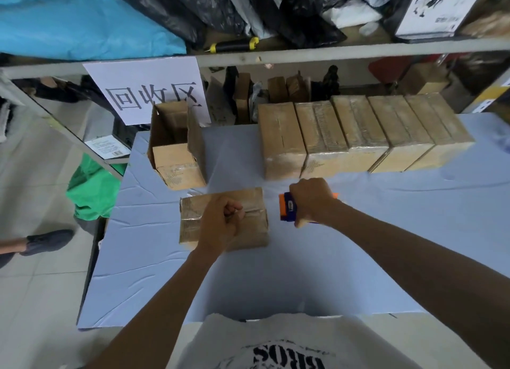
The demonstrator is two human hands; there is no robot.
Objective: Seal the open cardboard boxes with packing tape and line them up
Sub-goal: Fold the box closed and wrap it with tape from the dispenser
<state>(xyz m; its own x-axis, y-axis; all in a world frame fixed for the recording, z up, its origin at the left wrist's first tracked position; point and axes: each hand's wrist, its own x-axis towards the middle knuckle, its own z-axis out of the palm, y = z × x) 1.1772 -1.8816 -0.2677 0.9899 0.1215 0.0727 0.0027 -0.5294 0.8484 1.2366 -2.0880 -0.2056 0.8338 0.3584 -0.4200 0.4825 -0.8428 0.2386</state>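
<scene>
Overhead, sign (149, 90) "回收区"; left hand (220, 222) fisted on box (193, 225), right hand (311, 200) around half-hidden tape dispenser (287, 210).

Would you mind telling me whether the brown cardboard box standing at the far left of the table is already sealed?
No, the brown cardboard box at the far left stands with its flaps up and its top open.

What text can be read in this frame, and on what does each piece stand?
"回收区": white paper sign hanging from the shelf rail.
"ROS", seen upside down and cut off: print on the person's shirt.
Black marks on the white box, top shelf: too blurred to read.
Label on the lower left shelf: too small.
Print on the open box and the tape dispenser: unreadable.
</scene>
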